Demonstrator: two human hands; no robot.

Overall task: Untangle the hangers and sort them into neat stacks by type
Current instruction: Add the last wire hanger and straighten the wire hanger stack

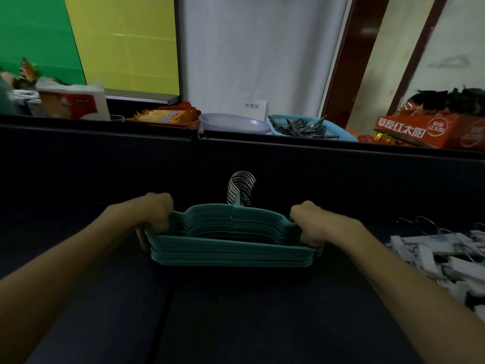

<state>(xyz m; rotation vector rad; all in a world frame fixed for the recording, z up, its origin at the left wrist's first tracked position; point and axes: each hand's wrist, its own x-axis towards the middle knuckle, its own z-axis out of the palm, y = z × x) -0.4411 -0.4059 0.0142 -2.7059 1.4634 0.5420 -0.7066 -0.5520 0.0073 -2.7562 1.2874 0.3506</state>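
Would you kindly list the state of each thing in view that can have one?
Teal hangers: stacked neatly, hooks aligned, gripped at both ends.
Left hand: closed on the stack's left end.
Right hand: closed on the stack's right end.
White clip hangers: jumbled pile, unsorted.
Blue basket: filled with pegs.

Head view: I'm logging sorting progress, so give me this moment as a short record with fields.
held item: teal hanger stack, metal hooks aligned and pointing away from the person
left hand: left hand gripping the stack's left end
right hand: right hand gripping the stack's right end
surface: dark table
unsorted: white clip hangers heaped at the right edge, wire hooks showing
behind the table's back edge: blue basket, orange carton
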